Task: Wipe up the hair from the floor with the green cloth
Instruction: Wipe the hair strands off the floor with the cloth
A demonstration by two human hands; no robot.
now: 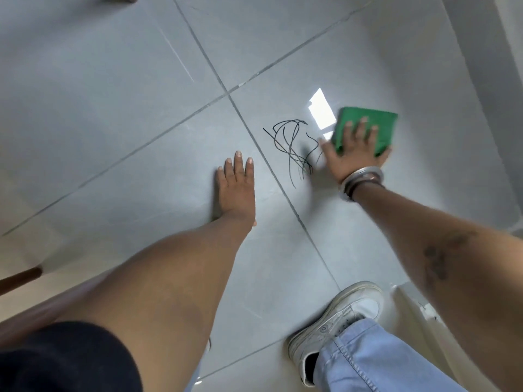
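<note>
Both hands are resting on the grey tiled floor (113, 80), well apart from one another; the left hand (236, 188) is lying flat and empty with fingers extended, apparently bracing the person's weight just left of a grout line (271, 168); the right hand (352, 149) is pressing palm-down with fingers spread over the green cloth (368, 128), pinning it to the tile rather than gripping it, and is wearing metal bangles (360, 179) at the wrist. Between the two hands the hair (291, 149) is lying as a loose tangle of dark strands, just right of the grout line and just beside the thumb side of the right hand; the cloth is not yet covering any of it, so the wipe appears to be at its starting point. A white shoe (336, 321) and a denim trouser leg (376, 360) are showing near the bottom edge. Several failures are looking plausible: the glossy tile may be letting strands slide ahead of the cloth's edge instead of catching in it; strands pushed leftward may be lodging in the grout line; a dry cloth may be scattering the tangle; the bare thumb, leading the cloth, may be dragging hairs out from under it.
</note>
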